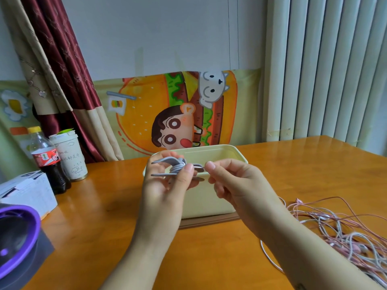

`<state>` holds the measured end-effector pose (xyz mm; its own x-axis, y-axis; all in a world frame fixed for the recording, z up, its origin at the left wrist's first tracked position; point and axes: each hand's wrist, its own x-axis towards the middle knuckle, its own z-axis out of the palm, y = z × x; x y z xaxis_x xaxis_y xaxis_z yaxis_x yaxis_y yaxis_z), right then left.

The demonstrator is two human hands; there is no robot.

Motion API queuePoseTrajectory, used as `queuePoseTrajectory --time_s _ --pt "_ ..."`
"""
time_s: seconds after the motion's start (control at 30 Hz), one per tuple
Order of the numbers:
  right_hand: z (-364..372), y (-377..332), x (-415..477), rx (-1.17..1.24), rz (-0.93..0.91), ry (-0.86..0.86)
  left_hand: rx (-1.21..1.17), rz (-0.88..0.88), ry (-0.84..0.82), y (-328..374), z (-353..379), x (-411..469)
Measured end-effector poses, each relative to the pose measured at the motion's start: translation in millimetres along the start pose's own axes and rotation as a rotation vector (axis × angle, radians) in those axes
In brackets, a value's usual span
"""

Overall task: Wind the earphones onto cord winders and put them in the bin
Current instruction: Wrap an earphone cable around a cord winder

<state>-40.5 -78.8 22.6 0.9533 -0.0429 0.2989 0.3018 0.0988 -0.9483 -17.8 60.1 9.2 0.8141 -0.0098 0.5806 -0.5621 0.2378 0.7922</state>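
Note:
I hold a grey cord winder (167, 161) with a grey earphone cord wrapped round its middle, just above the near rim of the cream bin (211, 197). My left hand (165, 191) grips the winder, thumb pressed on the coils. My right hand (234, 181) pinches the winder's right end between thumb and fingers. A tangle of pink and white earphones (343, 233) lies on the table at the right, beside my right forearm. What lies inside the bin is hidden by its wall and my hands.
The bin stands on a brown lid or mat (209, 221) on the orange wooden table (100, 208). At the left are a cola bottle (47, 162), a paper cup (70, 155), a white box (27, 191) and a purple-rimmed object (16, 233).

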Motion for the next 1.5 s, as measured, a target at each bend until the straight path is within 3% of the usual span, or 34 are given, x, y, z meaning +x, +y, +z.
queuePoseTrajectory --time_s 0.23,0.57,0.73,0.9,1.3,1.5 --pt "-12.8 4.7 7.1 0.054 0.103 -0.082 -0.293 -0.179 0.060 6.1 5.5 3.3" --pt "-16.3 9.3 12.4 0.191 0.236 -0.124 -0.344 -0.272 0.049 7.0 3.6 3.3" --pt "-21.2 11.8 14.2 0.303 0.184 -0.248 -0.415 -0.351 -0.033 10.3 6.5 0.1" --pt "-27.9 6.5 14.6 -0.102 -0.005 -0.199 -0.419 -0.439 -0.012 9.6 11.6 4.0" --pt "-22.3 -8.6 8.0 -0.301 -0.165 -0.113 -0.444 -0.567 -0.207 6.6 5.3 2.5" --pt "-10.3 -10.1 0.8 -0.433 -0.312 -0.039 -0.476 -0.583 -0.203 2.8 -0.9 5.7"
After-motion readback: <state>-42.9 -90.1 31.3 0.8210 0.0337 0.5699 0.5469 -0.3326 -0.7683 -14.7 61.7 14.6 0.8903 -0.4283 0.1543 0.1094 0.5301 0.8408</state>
